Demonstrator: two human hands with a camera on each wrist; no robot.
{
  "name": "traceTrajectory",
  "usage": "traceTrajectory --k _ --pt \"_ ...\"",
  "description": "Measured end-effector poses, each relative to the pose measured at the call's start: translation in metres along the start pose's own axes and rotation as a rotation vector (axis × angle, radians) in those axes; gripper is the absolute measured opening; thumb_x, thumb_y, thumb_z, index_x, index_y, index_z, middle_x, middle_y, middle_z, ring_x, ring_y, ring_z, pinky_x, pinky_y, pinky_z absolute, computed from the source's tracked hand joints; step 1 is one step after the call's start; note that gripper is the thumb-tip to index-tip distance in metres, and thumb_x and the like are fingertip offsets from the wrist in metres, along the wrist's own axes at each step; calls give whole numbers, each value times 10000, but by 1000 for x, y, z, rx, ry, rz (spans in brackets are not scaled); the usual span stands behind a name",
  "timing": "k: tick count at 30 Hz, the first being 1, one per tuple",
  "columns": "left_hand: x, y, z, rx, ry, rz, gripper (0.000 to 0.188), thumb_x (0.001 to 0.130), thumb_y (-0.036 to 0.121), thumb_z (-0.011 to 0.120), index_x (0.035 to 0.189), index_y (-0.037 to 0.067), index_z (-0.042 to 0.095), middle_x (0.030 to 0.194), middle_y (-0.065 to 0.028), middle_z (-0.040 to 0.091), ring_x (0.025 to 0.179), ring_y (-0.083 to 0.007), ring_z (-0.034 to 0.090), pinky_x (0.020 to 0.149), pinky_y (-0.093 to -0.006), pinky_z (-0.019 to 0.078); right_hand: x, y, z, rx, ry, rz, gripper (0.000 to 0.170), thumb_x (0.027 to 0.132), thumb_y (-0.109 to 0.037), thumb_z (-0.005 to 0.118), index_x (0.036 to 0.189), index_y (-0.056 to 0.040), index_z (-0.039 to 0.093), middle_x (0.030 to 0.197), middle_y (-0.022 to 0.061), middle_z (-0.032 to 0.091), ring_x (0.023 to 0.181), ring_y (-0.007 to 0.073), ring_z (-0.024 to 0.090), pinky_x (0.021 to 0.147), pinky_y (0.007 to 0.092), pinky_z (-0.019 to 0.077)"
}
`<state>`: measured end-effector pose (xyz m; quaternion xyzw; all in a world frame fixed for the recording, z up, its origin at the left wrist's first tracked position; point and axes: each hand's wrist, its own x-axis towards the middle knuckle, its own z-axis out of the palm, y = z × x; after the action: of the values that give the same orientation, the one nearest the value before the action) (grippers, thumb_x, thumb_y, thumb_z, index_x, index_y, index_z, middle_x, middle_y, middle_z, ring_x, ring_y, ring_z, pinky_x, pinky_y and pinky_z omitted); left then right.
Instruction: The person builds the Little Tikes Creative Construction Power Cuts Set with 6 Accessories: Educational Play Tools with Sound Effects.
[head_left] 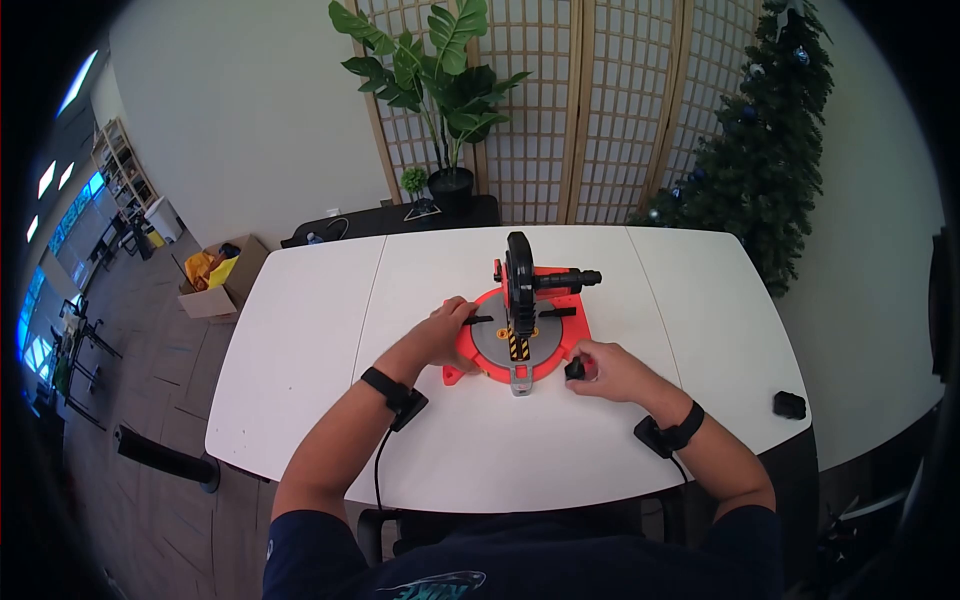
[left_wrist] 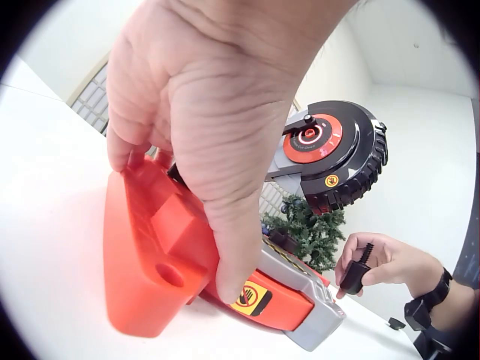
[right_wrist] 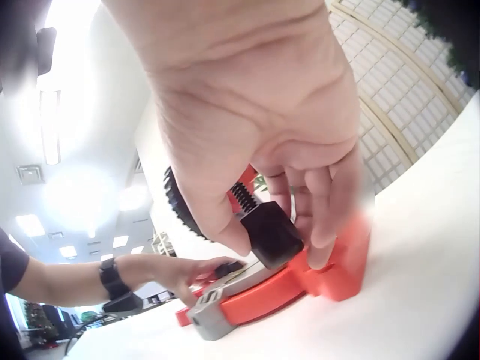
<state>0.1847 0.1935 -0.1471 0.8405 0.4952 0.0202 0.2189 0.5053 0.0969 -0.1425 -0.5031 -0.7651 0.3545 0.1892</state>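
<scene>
A toy miter saw [head_left: 545,352] stands on the white table, with a red base, a grey round plate and a raised black toothed blade [left_wrist: 330,161]. My left hand [head_left: 440,332] grips the left side of its base, thumb lying along the front near a yellow warning sticker [left_wrist: 250,298]. A round hole shows in the red corner foot [left_wrist: 150,270] beside that hand. Between thumb and fingers, my right hand [head_left: 614,372] pinches a black screw [right_wrist: 270,234] with a blocky head and a threaded shaft, close to the base's right front corner.
A small black object [head_left: 789,405] lies near the table's [head_left: 300,400] right edge. Behind the table are a potted plant [head_left: 452,185], a lattice screen [head_left: 630,100] and a decorated tree [head_left: 745,160]. On the left, an open cardboard box [head_left: 235,290] stands beyond the edge.
</scene>
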Motion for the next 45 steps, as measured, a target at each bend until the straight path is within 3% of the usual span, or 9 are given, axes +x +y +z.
traceTrajectory --k 3,4,7,15,19,24,30,40,45 --pt "0 1 0 16 11 2 1132 536 346 960 1482 77 400 1478 -87 429 1352 -337 483 1111 -407 477 0 -6 14 185 -140 116 481 819 -303 831 1069 28 587 991 126 672 836 204 711 750 337 569" --pt "-1 2 0 15 11 2 1132 536 346 960 1482 77 400 1478 -87 429 1352 -337 483 1111 -407 477 -1 -11 17 199 -177 159 441 859 -316 805 1068 23 615 981 117 690 806 175 722 732 297 560" --pt "-2 3 0 16 18 -10 1122 539 346 956 1478 77 403 1477 -91 431 1344 -339 490 1105 -410 480 3 -6 30 199 -283 122 404 899 -320 773 1073 21 644 938 108 711 771 150 726 708 263 547" --pt "-2 4 -1 13 9 -15 1118 534 350 960 1470 77 413 1467 -93 445 1327 -337 503 1092 -411 485 8 -13 53 266 -347 250 525 950 -365 715 1182 91 596 979 141 730 760 153 740 654 248 548" --pt "-2 5 -2 26 9 -19 1120 532 348 962 1470 77 413 1470 -96 444 1330 -334 502 1092 -414 485 14 -4 63 325 -359 294 483 974 -344 697 1210 63 586 960 115 725 778 139 736 580 247 537" --pt "-1 2 -2 30 11 -12 1147 518 370 962 1476 70 409 1477 -96 445 1332 -331 504 1099 -411 476 15 -4 71 577 -378 373 453 1004 -313 660 1215 72 549 1011 146 706 807 191 741 589 293 603" --pt "-1 0 -3 12 23 14 1144 515 371 961 1476 69 420 1483 -99 442 1333 -329 503 1101 -410 470 13 -11 72 768 -344 411 425 1023 -306 630 1211 62 532 1041 137 674 865 196 737 639 321 612" --pt "0 1 0 90 79 22 1091 493 370 971 1424 81 482 1435 -115 500 1316 -360 503 1096 -423 463 21 -7 77 740 -385 394 340 993 -329 671 1123 -23 602 993 63 663 943 172 708 671 309 606" --pt "2 0 1 104 91 11 1069 485 402 967 1399 88 509 1407 -120 522 1299 -360 515 1089 -425 465 15 -10 79 910 -391 449 387 992 -300 670 1201 -10 521 1089 93 637 967 229 710 752 345 618"
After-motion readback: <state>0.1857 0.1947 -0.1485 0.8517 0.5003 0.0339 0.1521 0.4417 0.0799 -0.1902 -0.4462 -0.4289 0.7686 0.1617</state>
